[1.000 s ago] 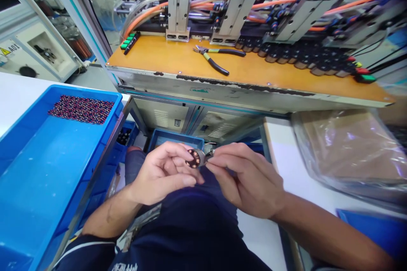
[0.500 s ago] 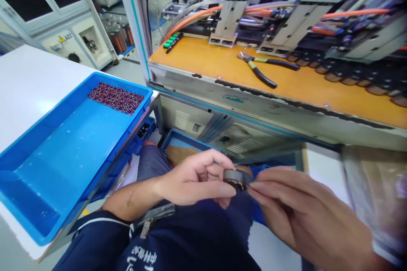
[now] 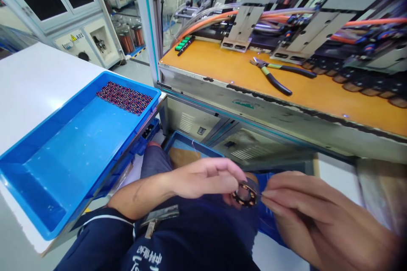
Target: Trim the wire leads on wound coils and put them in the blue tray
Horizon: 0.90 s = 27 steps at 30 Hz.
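Ring (image 3: 253, 197), one: dark, with copper-coloured patches around an open centre; lower centre of the frame, tilted, above the person's lap. Probably light and stiff, the copper parts easily scratched or bent; best taken by the outer rim.

Left hand (image 3: 210, 180): grip closed on the ring's left edge, thumb and fingers curled; these cover part of the rim.

Right hand (image 3: 305, 207): fingertips pinched together just beside the ring's right edge; whatever lies between them is too fine to tell.

Blue tray (image 3: 73, 144), left of frame: small dark beads (image 3: 125, 98) gathered at its far end; the left forearm lies between it and the ring.

Orange table (image 3: 216, 61), upper right: pliers (image 3: 270, 77), splayed; black pen (image 3: 185, 46); dark cylinders (image 3: 365, 82) in a row.

Lower tray (image 3: 210, 149): centre, partly hidden behind the left hand.
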Each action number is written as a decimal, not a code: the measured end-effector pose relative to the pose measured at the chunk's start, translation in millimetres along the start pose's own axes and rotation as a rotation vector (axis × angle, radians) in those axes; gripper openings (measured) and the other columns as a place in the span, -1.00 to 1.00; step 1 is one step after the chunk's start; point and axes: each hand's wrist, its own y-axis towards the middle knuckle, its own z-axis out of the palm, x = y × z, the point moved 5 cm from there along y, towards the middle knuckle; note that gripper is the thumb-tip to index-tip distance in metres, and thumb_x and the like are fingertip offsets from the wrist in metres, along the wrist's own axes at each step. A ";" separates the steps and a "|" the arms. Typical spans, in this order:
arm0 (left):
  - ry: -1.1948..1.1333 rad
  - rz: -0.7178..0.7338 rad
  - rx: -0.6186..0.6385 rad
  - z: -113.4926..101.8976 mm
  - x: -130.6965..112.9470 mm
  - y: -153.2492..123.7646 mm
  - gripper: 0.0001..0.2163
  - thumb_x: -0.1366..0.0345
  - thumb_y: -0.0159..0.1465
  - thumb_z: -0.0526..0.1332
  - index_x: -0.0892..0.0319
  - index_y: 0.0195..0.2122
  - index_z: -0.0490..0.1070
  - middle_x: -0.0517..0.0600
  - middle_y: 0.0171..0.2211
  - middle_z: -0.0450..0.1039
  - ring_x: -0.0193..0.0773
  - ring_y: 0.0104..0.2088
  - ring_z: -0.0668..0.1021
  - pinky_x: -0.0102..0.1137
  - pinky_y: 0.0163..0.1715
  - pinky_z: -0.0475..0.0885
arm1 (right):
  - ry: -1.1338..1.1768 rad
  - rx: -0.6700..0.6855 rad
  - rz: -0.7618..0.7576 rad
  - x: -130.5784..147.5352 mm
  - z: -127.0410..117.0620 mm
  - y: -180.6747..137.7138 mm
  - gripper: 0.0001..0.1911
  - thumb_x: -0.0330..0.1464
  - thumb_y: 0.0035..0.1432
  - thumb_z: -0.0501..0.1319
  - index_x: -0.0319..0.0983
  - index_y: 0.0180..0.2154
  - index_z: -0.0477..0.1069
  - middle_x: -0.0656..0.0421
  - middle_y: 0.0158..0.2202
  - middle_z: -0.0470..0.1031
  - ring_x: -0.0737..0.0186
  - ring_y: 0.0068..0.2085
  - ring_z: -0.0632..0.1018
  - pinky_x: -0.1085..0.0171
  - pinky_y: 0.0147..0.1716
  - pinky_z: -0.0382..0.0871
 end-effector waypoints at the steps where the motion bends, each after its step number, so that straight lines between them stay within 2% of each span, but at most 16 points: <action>1: 0.021 -0.060 0.041 1.7 3.0 -0.4 -0.58 -0.06 0.14 0.35 0.20 -0.22 0.38 -0.04 -0.46 0.52 -0.33 -0.48 0.61 -0.47 -0.47 0.47 | 0.012 0.000 0.000 -0.7 0.4 -0.3 -0.90 -0.44 0.31 0.14 -0.20 -0.27 0.41 0.16 -0.41 0.47 0.31 -0.41 0.54 0.33 -0.45 0.45; 3: 0.038 -0.041 0.058 3.3 2.0 -1.9 -0.63 0.01 0.19 0.34 0.18 -0.20 0.33 -0.08 -0.49 0.50 -0.35 -0.55 0.58 -0.49 -0.53 0.45 | -0.002 -0.018 0.000 -1.0 0.3 -0.3 -0.91 -0.45 0.30 0.15 -0.21 -0.27 0.42 0.16 -0.41 0.47 0.32 -0.43 0.53 0.34 -0.45 0.47; 6: 0.076 0.182 -0.067 1.0 -10.2 -5.8 -0.77 0.30 0.25 0.35 0.16 -0.16 0.31 -0.07 -0.36 0.54 -0.38 -0.44 0.64 -0.55 -0.45 0.49 | -0.057 0.012 0.030 0.2 2.6 2.5 -0.92 -0.50 0.24 0.21 -0.21 -0.25 0.42 0.16 -0.39 0.51 0.33 -0.43 0.55 0.36 -0.45 0.49; 8: 0.101 0.332 -0.131 0.0 -18.9 -9.4 -0.78 0.47 0.19 0.37 0.17 -0.25 0.33 -0.03 -0.17 0.54 -0.33 -0.29 0.67 -0.50 -0.32 0.55 | -0.049 0.004 0.119 -1.8 2.7 5.3 -0.89 -0.54 0.20 0.22 -0.22 -0.27 0.41 0.16 -0.40 0.51 0.35 -0.43 0.55 0.39 -0.45 0.48; 10: 0.103 0.441 -0.147 -0.5 -25.7 -11.6 -0.73 0.55 0.11 0.40 0.18 -0.36 0.30 -0.05 -0.05 0.53 -0.21 -0.09 0.66 -0.35 -0.11 0.58 | 0.018 -0.037 0.200 -5.1 1.3 7.3 -0.89 -0.56 0.20 0.21 -0.24 -0.29 0.40 0.16 -0.42 0.50 0.38 -0.43 0.54 0.42 -0.45 0.46; 12: 0.065 0.482 -0.136 -1.5 -29.1 -11.0 -0.67 0.48 0.07 0.45 0.17 -0.41 0.25 -0.08 -0.07 0.56 -0.09 0.06 0.59 -0.21 0.04 0.52 | 0.104 -0.057 0.210 -6.8 0.6 8.2 -0.88 -0.56 0.21 0.19 -0.25 -0.29 0.39 0.16 -0.43 0.48 0.38 -0.42 0.53 0.42 -0.43 0.46; 14: 0.043 0.418 -0.158 -4.5 -26.9 -7.6 -0.68 0.28 0.09 0.47 0.14 -0.37 0.28 -0.03 -0.08 0.57 -0.03 0.13 0.54 -0.17 0.08 0.49 | 0.161 -0.046 0.167 -7.0 0.3 8.1 -0.89 -0.54 0.22 0.19 -0.23 -0.28 0.38 0.15 -0.42 0.48 0.36 -0.40 0.53 0.40 -0.41 0.48; 15: 0.054 0.349 -0.166 -5.6 -23.7 -5.3 -0.69 0.16 0.11 0.45 0.13 -0.31 0.33 0.03 -0.07 0.57 -0.04 0.11 0.55 -0.20 0.06 0.49 | 0.178 -0.038 0.145 -7.1 0.1 7.6 -0.90 -0.53 0.23 0.19 -0.22 -0.27 0.38 0.15 -0.42 0.49 0.35 -0.39 0.54 0.39 -0.40 0.49; 17: 0.091 0.178 -0.119 -4.7 -14.3 -1.3 -0.64 0.01 0.19 0.35 0.18 -0.19 0.40 0.11 -0.13 0.57 -0.12 -0.06 0.63 -0.30 -0.07 0.54 | 0.193 -0.027 0.115 -7.8 -0.6 6.3 -0.91 -0.52 0.24 0.18 -0.21 -0.26 0.38 0.16 -0.41 0.50 0.36 -0.38 0.54 0.39 -0.39 0.49; 19: 0.106 0.048 -0.018 -0.7 -5.5 -0.3 -0.63 0.01 0.28 0.26 0.24 -0.12 0.40 0.09 -0.30 0.57 -0.25 -0.31 0.65 -0.40 -0.28 0.55 | 0.201 -0.027 0.105 -8.5 -1.2 5.2 -0.90 -0.53 0.25 0.18 -0.22 -0.26 0.39 0.16 -0.41 0.51 0.38 -0.39 0.54 0.42 -0.40 0.48; 20: 0.109 0.033 0.012 0.9 -3.6 -0.9 -0.67 0.06 0.30 0.25 0.24 -0.11 0.39 0.04 -0.38 0.56 -0.29 -0.40 0.63 -0.44 -0.36 0.53 | 0.197 -0.026 0.106 -8.6 -1.2 4.8 -0.89 -0.53 0.24 0.18 -0.22 -0.26 0.39 0.16 -0.40 0.52 0.40 -0.40 0.54 0.43 -0.40 0.47; 22: 0.134 0.091 -0.008 1.3 -5.1 -2.8 -0.77 0.18 0.32 0.25 0.20 -0.09 0.35 -0.02 -0.42 0.55 -0.32 -0.46 0.62 -0.49 -0.45 0.52 | 0.175 -0.030 0.116 -8.4 -1.0 3.7 -0.89 -0.54 0.23 0.19 -0.22 -0.26 0.40 0.17 -0.40 0.52 0.41 -0.40 0.53 0.44 -0.40 0.46; 24: 0.209 0.200 -0.087 0.5 -10.4 -5.2 -0.82 0.30 0.31 0.27 0.14 -0.09 0.33 -0.06 -0.39 0.55 -0.33 -0.43 0.64 -0.50 -0.46 0.54 | 0.149 -0.053 0.148 -8.5 -1.3 2.4 -0.89 -0.53 0.24 0.19 -0.21 -0.28 0.40 0.19 -0.40 0.53 0.42 -0.39 0.53 0.44 -0.40 0.46; 27: 0.350 0.362 -0.192 0.9 -19.0 -8.1 -0.80 0.42 0.23 0.33 0.12 -0.19 0.33 -0.06 -0.22 0.55 -0.31 -0.38 0.67 -0.47 -0.41 0.59 | 0.124 -0.111 0.225 -10.6 -2.8 -0.4 -0.87 -0.52 0.25 0.18 -0.19 -0.33 0.39 0.22 -0.42 0.52 0.43 -0.42 0.51 0.43 -0.41 0.45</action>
